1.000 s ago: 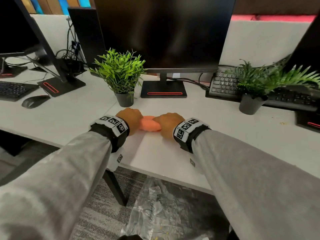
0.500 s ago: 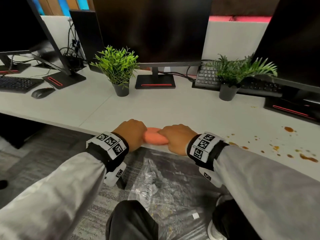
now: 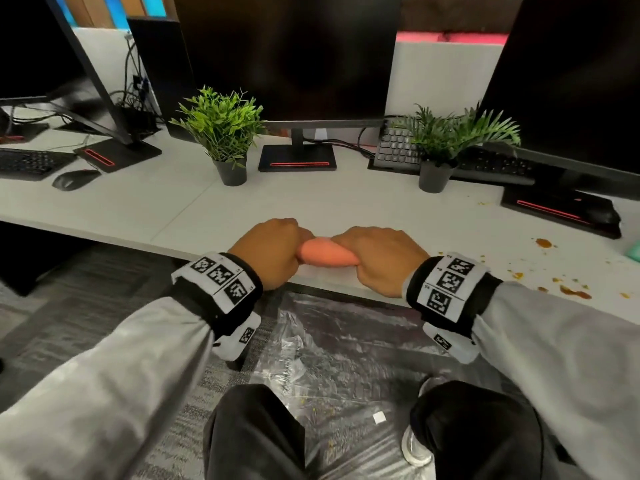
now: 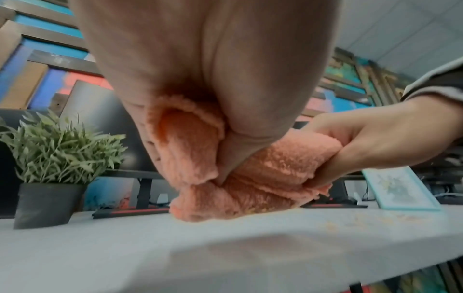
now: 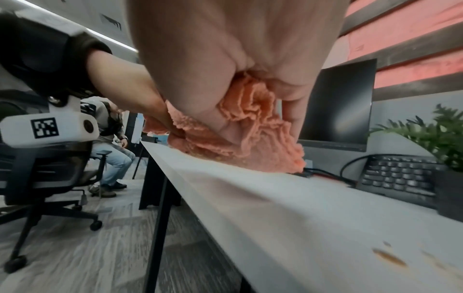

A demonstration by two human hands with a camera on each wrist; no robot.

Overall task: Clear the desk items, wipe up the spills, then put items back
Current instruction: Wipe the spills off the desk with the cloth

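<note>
A rolled-up orange cloth [image 3: 325, 254] lies at the front edge of the white desk [image 3: 311, 209]. My left hand [image 3: 273, 254] grips its left end and my right hand [image 3: 381, 261] grips its right end, both fists curled round it. The left wrist view shows the cloth [image 4: 250, 178] bunched and touching the desk, with my right hand [image 4: 375, 146] holding the far end. In the right wrist view the cloth [image 5: 253, 134] is squeezed in my fist just above the desk edge. Brown spill drops [image 3: 571, 292] dot the desk to the right of my right hand.
Two potted plants [image 3: 225, 133] [image 3: 446, 143] stand behind the cloth, beside a monitor stand [image 3: 298, 157]. A keyboard [image 3: 398, 150] lies at the back right, a mouse [image 3: 74, 178] at the left. Clear plastic sheeting [image 3: 346, 358] covers the floor under the desk. An office chair [image 5: 45, 168] stands behind.
Both hands have drawn the cloth back from mid-desk to the front edge. The view has shifted right, and the spill drops now show at the right.
</note>
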